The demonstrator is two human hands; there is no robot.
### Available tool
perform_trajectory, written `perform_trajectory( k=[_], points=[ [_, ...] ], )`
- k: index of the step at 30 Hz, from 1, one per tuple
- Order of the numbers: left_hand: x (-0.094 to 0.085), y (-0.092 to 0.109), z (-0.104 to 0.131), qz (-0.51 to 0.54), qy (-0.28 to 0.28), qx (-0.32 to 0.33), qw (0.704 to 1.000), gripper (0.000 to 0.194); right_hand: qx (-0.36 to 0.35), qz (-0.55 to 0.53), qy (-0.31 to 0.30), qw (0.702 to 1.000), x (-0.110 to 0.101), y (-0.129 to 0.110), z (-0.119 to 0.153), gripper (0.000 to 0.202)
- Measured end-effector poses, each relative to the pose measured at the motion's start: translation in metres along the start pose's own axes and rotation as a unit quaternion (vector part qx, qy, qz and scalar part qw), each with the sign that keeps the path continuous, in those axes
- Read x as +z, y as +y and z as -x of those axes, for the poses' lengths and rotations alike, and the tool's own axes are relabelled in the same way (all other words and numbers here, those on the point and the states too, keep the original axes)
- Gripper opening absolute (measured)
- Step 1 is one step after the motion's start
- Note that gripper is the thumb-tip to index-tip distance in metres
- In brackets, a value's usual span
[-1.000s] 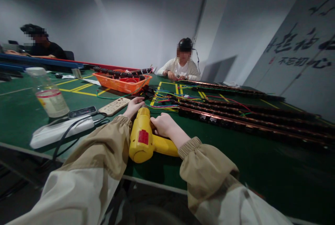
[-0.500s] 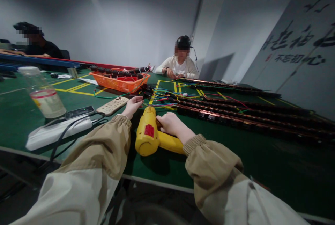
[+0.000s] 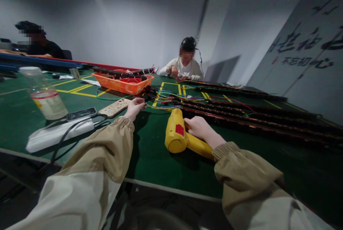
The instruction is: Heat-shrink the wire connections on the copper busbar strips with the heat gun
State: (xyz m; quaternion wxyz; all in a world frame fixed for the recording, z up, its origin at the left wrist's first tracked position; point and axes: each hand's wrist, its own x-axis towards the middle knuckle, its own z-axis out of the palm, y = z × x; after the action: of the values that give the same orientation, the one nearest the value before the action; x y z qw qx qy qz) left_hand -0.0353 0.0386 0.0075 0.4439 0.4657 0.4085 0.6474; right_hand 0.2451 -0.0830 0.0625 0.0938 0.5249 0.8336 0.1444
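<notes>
My right hand (image 3: pixel 199 128) is wrapped round the handle of a yellow heat gun (image 3: pixel 176 133), whose nozzle points away from me toward the wires. At the centre, my left hand (image 3: pixel 136 108) has its fingertips pinched at the ends of thin coloured wires (image 3: pixel 163 107). These wires run right to long dark strips (image 3: pixel 241 117) with copper-coloured edges. A beige remote-like object (image 3: pixel 114 108) lies beside my left hand. Beyond it stands an orange basket (image 3: pixel 120 85) holding dark rolled bundles.
At the left are a bottle (image 3: pixel 49 103), a dark handheld device (image 3: pixel 81 114) and a white power strip (image 3: pixel 60 134) with black cables. A person (image 3: pixel 184 66) sits across the green table (image 3: pixel 160 173). Another person (image 3: pixel 44 46) is at the far left.
My right hand and the heat gun have moved to the right, away from my left hand. My left hand has stayed nearly in place. The hands of the person opposite have shifted slightly.
</notes>
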Motion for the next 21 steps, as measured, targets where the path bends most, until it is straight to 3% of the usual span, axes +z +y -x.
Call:
perform_trajectory(
  k=[21],
  points=[
    [0.001, 0.0, -0.001, 0.018, 0.011, -0.004, 1.0, 0.019, -0.022, 0.024, 0.007, 0.999, -0.005, -0.015, -0.005, 0.031]
  ],
)
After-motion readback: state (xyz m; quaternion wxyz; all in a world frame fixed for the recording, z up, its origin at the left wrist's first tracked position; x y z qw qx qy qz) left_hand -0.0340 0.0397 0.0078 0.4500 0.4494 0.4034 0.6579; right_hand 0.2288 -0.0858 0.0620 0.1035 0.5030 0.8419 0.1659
